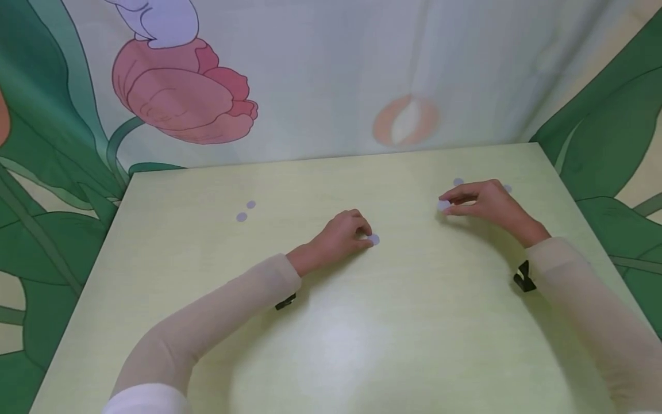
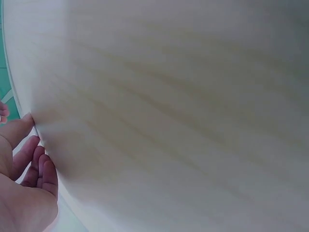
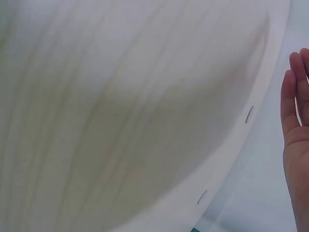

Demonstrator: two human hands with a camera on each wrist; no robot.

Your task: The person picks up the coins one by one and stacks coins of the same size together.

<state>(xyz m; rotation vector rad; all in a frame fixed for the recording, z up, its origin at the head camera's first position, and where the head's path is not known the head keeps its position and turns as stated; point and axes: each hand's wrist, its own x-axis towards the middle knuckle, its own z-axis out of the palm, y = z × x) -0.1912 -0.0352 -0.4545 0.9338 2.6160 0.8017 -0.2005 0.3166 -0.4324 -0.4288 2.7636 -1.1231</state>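
Near the table's middle my left hand (image 1: 341,238) pinches the edge of a small pale lilac disc (image 1: 374,239) between thumb and fingertip, low at the tabletop. My right hand (image 1: 486,204) grips another lilac disc (image 1: 443,205) by its edge, slightly above the table, as its shadow suggests. In the left wrist view the fingers of the left hand (image 2: 26,179) meet the surface, and no disc can be made out. Only part of the right hand (image 3: 299,121) shows in the right wrist view; its fingertips and disc are out of sight.
Two lilac discs, one nearer (image 1: 241,217) and one farther (image 1: 251,204), lie on the left of the pale table (image 1: 331,345). Behind the right hand lie a disc (image 1: 458,181) and a partly covered disc (image 1: 507,188). A printed curtain (image 1: 310,86) hangs along the far edge.
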